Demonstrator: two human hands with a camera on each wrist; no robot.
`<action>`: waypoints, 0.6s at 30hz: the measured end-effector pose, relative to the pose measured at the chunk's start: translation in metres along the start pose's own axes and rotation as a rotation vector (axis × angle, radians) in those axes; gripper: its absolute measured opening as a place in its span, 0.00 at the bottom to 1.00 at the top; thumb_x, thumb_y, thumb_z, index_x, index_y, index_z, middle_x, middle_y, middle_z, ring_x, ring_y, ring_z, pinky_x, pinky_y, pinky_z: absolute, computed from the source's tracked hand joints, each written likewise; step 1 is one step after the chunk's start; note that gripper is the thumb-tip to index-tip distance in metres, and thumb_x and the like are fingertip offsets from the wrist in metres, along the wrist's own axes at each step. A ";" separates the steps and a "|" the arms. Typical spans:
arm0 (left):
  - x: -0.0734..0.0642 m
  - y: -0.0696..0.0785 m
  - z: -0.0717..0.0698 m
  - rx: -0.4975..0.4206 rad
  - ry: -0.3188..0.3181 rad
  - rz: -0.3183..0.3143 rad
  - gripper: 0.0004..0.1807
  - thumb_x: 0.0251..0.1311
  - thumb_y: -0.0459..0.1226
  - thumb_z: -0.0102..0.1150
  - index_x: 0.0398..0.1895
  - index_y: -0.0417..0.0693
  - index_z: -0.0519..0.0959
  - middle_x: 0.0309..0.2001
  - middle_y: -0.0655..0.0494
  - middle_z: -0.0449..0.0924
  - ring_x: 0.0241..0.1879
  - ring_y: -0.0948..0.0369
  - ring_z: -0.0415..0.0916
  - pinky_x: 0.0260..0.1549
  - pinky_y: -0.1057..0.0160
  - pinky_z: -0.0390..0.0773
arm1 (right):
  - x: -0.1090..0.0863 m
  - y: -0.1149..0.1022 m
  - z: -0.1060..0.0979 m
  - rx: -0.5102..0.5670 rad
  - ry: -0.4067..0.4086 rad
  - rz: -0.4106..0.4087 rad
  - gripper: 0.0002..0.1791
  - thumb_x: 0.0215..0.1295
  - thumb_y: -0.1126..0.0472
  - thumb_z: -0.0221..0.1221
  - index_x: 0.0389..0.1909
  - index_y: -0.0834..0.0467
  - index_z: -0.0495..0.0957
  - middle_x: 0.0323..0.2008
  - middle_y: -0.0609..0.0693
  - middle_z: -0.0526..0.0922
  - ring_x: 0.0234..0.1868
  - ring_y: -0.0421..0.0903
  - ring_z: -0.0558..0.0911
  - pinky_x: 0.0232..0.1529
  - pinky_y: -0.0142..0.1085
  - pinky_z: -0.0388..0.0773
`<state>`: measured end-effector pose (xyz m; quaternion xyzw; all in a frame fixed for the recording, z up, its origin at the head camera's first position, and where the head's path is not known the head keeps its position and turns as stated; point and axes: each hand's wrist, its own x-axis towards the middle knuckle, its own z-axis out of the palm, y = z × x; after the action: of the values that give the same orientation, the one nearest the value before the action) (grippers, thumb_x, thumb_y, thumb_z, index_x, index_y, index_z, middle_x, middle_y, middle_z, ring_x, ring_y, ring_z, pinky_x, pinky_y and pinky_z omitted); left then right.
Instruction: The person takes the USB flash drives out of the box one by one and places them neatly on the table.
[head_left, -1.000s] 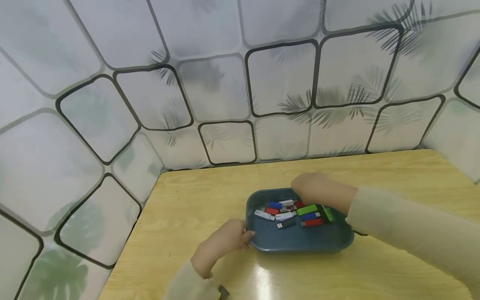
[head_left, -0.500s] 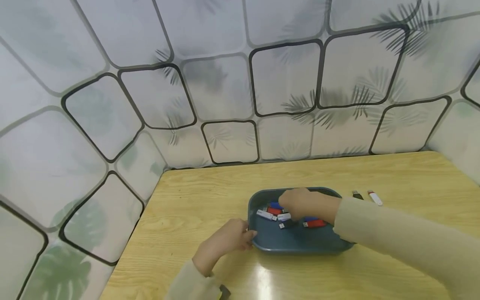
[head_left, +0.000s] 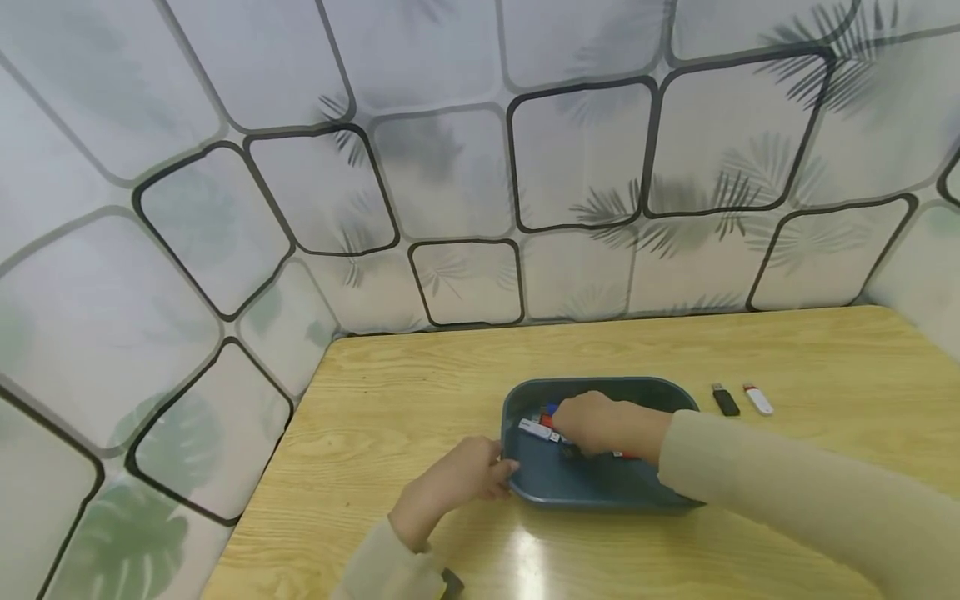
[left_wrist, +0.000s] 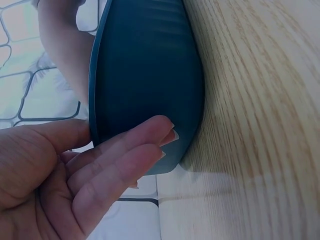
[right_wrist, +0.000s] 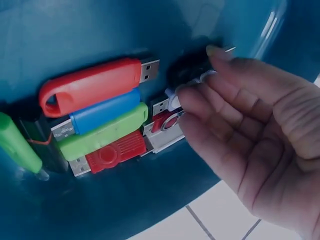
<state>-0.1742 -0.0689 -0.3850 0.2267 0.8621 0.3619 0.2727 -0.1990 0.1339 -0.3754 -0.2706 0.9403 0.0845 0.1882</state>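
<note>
A dark blue-green plastic tray (head_left: 600, 492) sits on the wooden table, with several USB flash drives inside. My left hand (head_left: 465, 471) holds the tray's left end, its thumb at the rim and its fingers along the outer wall. My right hand (right_wrist: 260, 125) reaches down into the tray, with relaxed fingers at a black USB flash drive (right_wrist: 187, 67) and a whitish one partly hidden by the fingertips. Beside them lie a red drive (right_wrist: 95, 85), a blue drive (right_wrist: 107, 111) and a green drive (right_wrist: 105, 132). A white drive (head_left: 538, 431) lies near the tray's left end.
On the table behind and right of the tray lie a black USB flash drive (head_left: 725, 400) and a white-and-red one (head_left: 758, 399), side by side. Patterned wall covering (head_left: 465, 283) rises along the table's back edge.
My right hand has moved left and forward from the tray's far right edge to over the drives. The two drives on the table have come into view. My left hand stays at the tray.
</note>
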 end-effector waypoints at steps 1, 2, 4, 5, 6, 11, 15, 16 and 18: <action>0.000 0.000 0.000 0.000 -0.003 0.000 0.13 0.66 0.35 0.53 0.42 0.31 0.77 0.29 0.44 0.84 0.28 0.52 0.84 0.26 0.64 0.83 | 0.001 -0.001 0.000 -0.020 -0.002 -0.012 0.09 0.54 0.65 0.67 0.24 0.56 0.75 0.22 0.46 0.73 0.24 0.41 0.68 0.28 0.35 0.75; 0.000 0.000 -0.001 0.003 -0.003 -0.002 0.13 0.66 0.35 0.53 0.42 0.31 0.77 0.29 0.44 0.84 0.28 0.52 0.84 0.26 0.64 0.83 | 0.002 -0.002 0.001 -0.044 -0.004 -0.029 0.09 0.54 0.65 0.66 0.24 0.56 0.74 0.22 0.45 0.73 0.23 0.41 0.69 0.28 0.35 0.76; 0.000 0.000 -0.001 0.005 -0.007 -0.007 0.13 0.66 0.35 0.53 0.43 0.31 0.77 0.29 0.44 0.84 0.29 0.52 0.85 0.26 0.64 0.83 | 0.003 -0.004 0.002 -0.105 -0.008 -0.066 0.09 0.54 0.65 0.67 0.23 0.55 0.74 0.22 0.45 0.74 0.23 0.41 0.70 0.28 0.35 0.78; 0.000 0.000 -0.001 0.006 -0.008 -0.009 0.12 0.66 0.35 0.52 0.43 0.32 0.77 0.29 0.44 0.84 0.29 0.52 0.85 0.26 0.64 0.83 | 0.004 -0.006 0.003 -0.133 -0.010 -0.081 0.09 0.54 0.63 0.67 0.23 0.55 0.75 0.22 0.45 0.74 0.23 0.41 0.70 0.29 0.35 0.79; -0.001 0.000 0.000 0.009 -0.008 -0.010 0.12 0.66 0.35 0.52 0.43 0.32 0.77 0.29 0.44 0.84 0.29 0.52 0.85 0.26 0.65 0.83 | 0.005 -0.007 0.004 -0.165 -0.013 -0.094 0.09 0.54 0.62 0.67 0.23 0.55 0.75 0.22 0.45 0.74 0.23 0.40 0.71 0.29 0.35 0.79; -0.002 0.001 0.000 0.021 0.000 0.013 0.13 0.67 0.35 0.51 0.44 0.31 0.76 0.28 0.44 0.84 0.28 0.53 0.84 0.25 0.66 0.82 | 0.007 -0.011 0.003 -0.221 -0.059 -0.093 0.10 0.56 0.56 0.67 0.25 0.55 0.77 0.23 0.45 0.76 0.25 0.41 0.75 0.33 0.39 0.82; -0.002 0.002 0.000 0.011 0.014 0.014 0.12 0.66 0.35 0.52 0.42 0.31 0.76 0.28 0.44 0.84 0.27 0.53 0.84 0.25 0.64 0.83 | 0.008 -0.013 0.003 -0.224 -0.072 -0.072 0.08 0.56 0.58 0.66 0.26 0.57 0.78 0.28 0.49 0.81 0.33 0.48 0.82 0.39 0.48 0.83; -0.002 0.002 0.000 0.011 0.014 0.013 0.12 0.66 0.35 0.52 0.42 0.31 0.76 0.28 0.44 0.84 0.27 0.53 0.84 0.26 0.63 0.83 | 0.008 -0.013 0.004 -0.225 -0.071 -0.069 0.07 0.56 0.60 0.66 0.27 0.57 0.78 0.29 0.50 0.82 0.34 0.50 0.83 0.40 0.49 0.82; -0.002 0.002 0.000 0.009 0.012 0.015 0.12 0.66 0.35 0.52 0.42 0.31 0.76 0.28 0.44 0.84 0.27 0.52 0.84 0.26 0.62 0.83 | 0.007 -0.013 0.005 -0.232 -0.065 -0.067 0.05 0.55 0.62 0.66 0.27 0.57 0.78 0.30 0.50 0.82 0.35 0.51 0.83 0.40 0.50 0.82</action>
<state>-0.1727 -0.0685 -0.3831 0.2321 0.8636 0.3613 0.2641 -0.1964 0.1212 -0.3839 -0.3192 0.9080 0.1950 0.1887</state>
